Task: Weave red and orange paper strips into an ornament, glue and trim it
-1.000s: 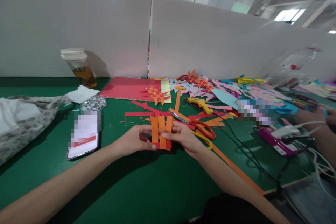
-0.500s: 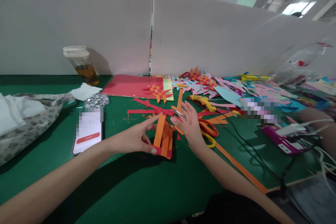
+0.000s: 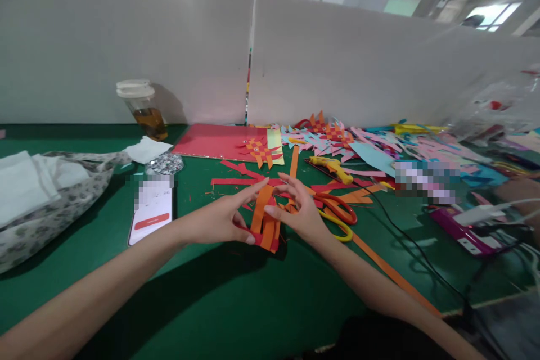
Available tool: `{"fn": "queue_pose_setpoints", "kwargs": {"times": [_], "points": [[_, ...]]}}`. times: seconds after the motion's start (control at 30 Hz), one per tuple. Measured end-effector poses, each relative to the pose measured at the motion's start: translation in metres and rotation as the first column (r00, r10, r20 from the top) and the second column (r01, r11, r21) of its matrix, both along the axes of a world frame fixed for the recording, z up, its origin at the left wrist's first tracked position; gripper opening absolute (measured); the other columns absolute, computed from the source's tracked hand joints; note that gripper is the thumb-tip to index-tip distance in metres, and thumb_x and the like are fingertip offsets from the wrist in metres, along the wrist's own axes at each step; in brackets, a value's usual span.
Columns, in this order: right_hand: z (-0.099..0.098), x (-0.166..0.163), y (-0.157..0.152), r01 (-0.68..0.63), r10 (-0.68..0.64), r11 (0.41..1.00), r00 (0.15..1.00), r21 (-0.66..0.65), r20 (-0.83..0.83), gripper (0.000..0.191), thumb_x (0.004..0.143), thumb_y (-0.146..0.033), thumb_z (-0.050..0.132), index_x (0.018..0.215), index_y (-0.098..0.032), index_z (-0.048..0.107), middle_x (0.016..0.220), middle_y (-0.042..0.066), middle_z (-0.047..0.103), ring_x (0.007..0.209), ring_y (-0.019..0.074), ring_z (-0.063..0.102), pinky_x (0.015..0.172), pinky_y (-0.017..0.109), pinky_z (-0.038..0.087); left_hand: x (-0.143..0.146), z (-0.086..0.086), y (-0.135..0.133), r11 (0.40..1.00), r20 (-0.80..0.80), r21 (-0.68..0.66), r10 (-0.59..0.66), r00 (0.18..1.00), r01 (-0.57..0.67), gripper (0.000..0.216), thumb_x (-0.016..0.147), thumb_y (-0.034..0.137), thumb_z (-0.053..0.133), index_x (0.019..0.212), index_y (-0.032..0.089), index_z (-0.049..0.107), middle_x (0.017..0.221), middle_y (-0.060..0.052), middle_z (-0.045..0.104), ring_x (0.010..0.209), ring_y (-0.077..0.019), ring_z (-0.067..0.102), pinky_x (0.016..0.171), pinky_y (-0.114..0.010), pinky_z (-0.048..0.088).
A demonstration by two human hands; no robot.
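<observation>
My left hand pinches the lower edge of a woven piece of orange and red paper strips just above the green table; its forefinger stretches out over the strips. My right hand is at the piece's right side, thumb and a finger touching an orange strip, the other fingers spread. Red and yellow scissors lie just right of that hand. Loose red strips lie behind the hands.
A phone lies left of my hands, a floral cloth bag further left. A jar of amber liquid, a red sheet, a yellow glue gun and heaps of paper cut-outs sit behind. Cables and another person's arm are at right.
My right hand let go of the woven piece, reached out towards the scissors, then came back to its right side. The orange strips now tilt instead of standing straight.
</observation>
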State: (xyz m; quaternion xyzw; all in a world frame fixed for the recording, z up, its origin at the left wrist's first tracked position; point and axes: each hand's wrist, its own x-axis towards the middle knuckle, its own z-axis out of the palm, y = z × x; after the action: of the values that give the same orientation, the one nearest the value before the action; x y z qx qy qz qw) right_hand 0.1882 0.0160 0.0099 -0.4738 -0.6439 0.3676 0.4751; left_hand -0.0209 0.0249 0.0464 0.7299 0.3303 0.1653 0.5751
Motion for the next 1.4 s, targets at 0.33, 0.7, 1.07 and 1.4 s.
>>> {"fn": "queue_pose_setpoints", "kwargs": {"times": [0.33, 0.7, 1.07, 1.4], "points": [[0.063, -0.005, -0.005, -0.42, -0.045, 0.807, 0.657, 0.415, 0.752, 0.016, 0.085, -0.024, 0.047, 0.092, -0.021, 0.061, 0.07, 0.001, 0.064, 0.061, 0.0111, 0.055, 0.059, 0.025, 0.038, -0.017, 0.013, 0.007, 0.936, -0.154, 0.352, 0.046, 0.987, 0.011, 0.092, 0.071, 0.022, 0.06, 0.142, 0.026, 0.002, 0.104, -0.01, 0.063, 0.063, -0.0137, 0.056, 0.058, -0.024, 0.041], [0.08, -0.041, -0.004, -0.593, 0.226, 0.804, 0.384, 0.052, 0.895, 0.019, 0.079, -0.034, 0.054, 0.083, -0.025, 0.07, 0.075, 0.004, 0.064, 0.072, 0.0173, 0.055, 0.064, 0.03, 0.037, -0.022, 0.034, -0.003, 0.947, -0.049, 0.31, -0.073, 0.996, 0.084, 0.087, 0.066, 0.012, 0.058, 0.141, 0.027, 0.017, 0.092, -0.004, 0.066, 0.059, -0.0122, 0.056, 0.055, -0.021, 0.039], [0.081, -0.047, 0.0, -0.554, 0.485, 0.821, 0.546, -0.14, 0.683, 0.012, 0.073, -0.031, 0.062, 0.077, -0.024, 0.07, 0.081, -0.001, 0.068, 0.079, 0.015, 0.059, 0.071, 0.028, 0.041, -0.029, 0.038, 0.0, 0.988, -0.003, 0.127, -0.089, 0.996, 0.088, 0.097, 0.057, 0.013, 0.069, 0.139, 0.034, 0.023, 0.124, -0.009, 0.055, 0.06, -0.0113, 0.061, 0.051, -0.018, 0.042], [0.079, -0.029, 0.01, -0.319, 0.405, 0.896, 0.872, -0.308, 0.276, 0.018, 0.073, -0.037, 0.059, 0.071, -0.019, 0.062, 0.069, 0.001, 0.067, 0.062, 0.012, 0.059, 0.06, 0.025, 0.045, -0.018, 0.027, 0.021, 0.95, 0.259, 0.003, 0.302, 0.918, -0.313, 0.069, 0.066, 0.024, 0.069, 0.129, 0.028, 0.042, 0.13, -0.012, 0.046, 0.094, -0.0189, 0.059, 0.078, -0.032, 0.047]]}}
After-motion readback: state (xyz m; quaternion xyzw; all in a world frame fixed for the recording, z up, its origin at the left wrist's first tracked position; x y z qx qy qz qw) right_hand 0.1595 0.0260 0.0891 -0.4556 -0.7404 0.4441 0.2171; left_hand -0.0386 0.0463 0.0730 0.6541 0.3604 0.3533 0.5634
